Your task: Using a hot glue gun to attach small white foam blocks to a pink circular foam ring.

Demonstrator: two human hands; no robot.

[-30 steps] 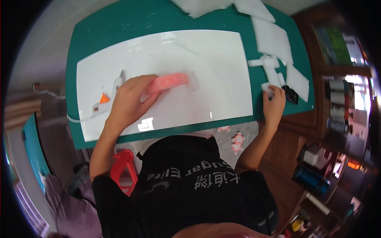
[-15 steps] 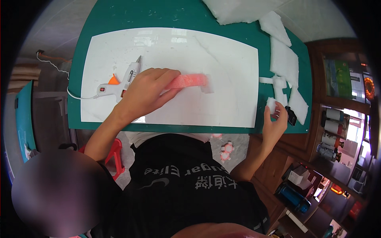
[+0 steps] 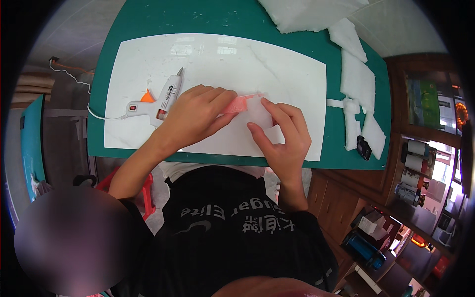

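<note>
Over the white board (image 3: pixel 217 59), my left hand (image 3: pixel 198 116) pinches a pink textured strip (image 3: pixel 239 105) between thumb and fingers. My right hand (image 3: pixel 287 138) has a small white piece of wadding (image 3: pixel 259 114) between thumb and fingertips, against the strip's free end. Part of the strip is covered by this piece and by my left fingers. Just left of my left hand lies a white hot glue gun (image 3: pixel 169 93) with an orange trigger (image 3: pixel 147 96), its nozzle toward the far side and its cord running off to the left.
White wadding sheets (image 3: pixel 357 79) lie along the right side of the green table mat (image 3: pixel 148 20), with a larger one (image 3: pixel 307 12) at the far edge. A small black object (image 3: pixel 363 148) rests near the right corner. Wooden cabinets (image 3: pixel 341 198) stand to the right.
My right hand has moved left from the wadding scraps to the pink strip, bringing the small white piece. My left hand keeps its grip on the strip.
</note>
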